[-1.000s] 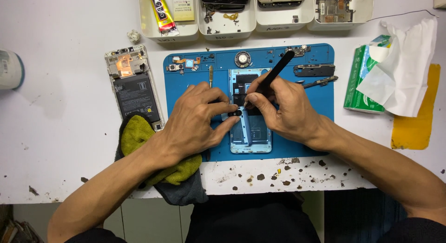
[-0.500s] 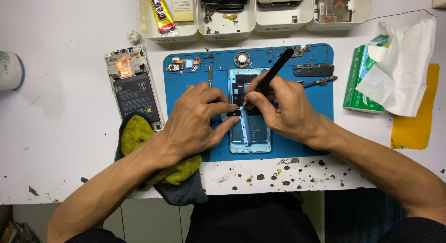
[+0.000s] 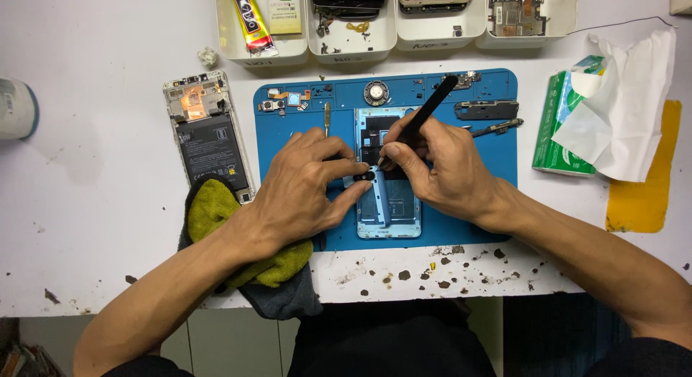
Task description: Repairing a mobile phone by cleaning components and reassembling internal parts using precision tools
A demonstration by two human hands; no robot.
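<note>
Four white trays (image 3: 432, 40) sit in a row at the far edge of the table (image 3: 94, 225). The first tray has a yellow glue tube (image 3: 249, 20) and a small card. The next has a dark phone part and tiny bits. The third has a pale phone part. The last one has a small board. The tops of all four trays are cut off by the edge of the view.

A blue mat (image 3: 288, 125) lies in the middle of the table. On it lies an opened phone shell (image 3: 389, 204), near the mat's near edge. The hands cover the middle of the shell.

The left hand (image 3: 299, 189) rests on the mat and the shell. Its thumb and finger are pinched close together at a small black part (image 3: 364, 176). The part is too small to make out well.

The right hand (image 3: 443, 168) has its fingers squeezed tight on a black stick tool (image 3: 429, 110). The tip points down at the shell, just beside the small black part.

A yellow-green cloth (image 3: 213, 207) lies under the left wrist. Another opened phone (image 3: 209, 135) lies left of the mat. A green tissue pack (image 3: 559, 125) sits to the right of the mat.
</note>
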